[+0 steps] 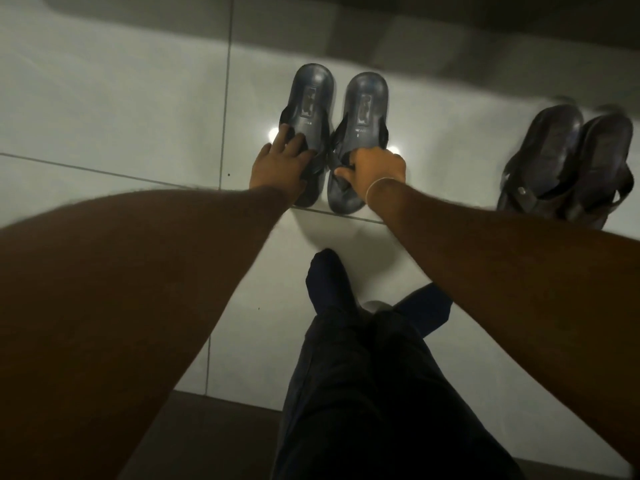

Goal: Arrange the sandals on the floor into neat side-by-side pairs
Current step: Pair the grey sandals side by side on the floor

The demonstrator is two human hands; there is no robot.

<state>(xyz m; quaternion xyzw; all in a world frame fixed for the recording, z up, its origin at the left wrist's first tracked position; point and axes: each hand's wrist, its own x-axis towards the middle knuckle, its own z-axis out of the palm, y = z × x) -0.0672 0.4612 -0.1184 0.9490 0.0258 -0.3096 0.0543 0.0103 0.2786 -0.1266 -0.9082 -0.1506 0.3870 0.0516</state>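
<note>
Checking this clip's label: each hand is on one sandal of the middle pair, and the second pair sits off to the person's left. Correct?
Not quite. The left hand and right hand are each on one sandal of the middle pair, but the head view shows the second pair off to the person's right.

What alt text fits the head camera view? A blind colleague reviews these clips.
Seen from above, a person's left hand and right hand each rest on one of two dark sandals set side by side on a pale tiled floor. A second dark pair lies to the right, blurred. The person's dark trousers fill the foreground.
</note>
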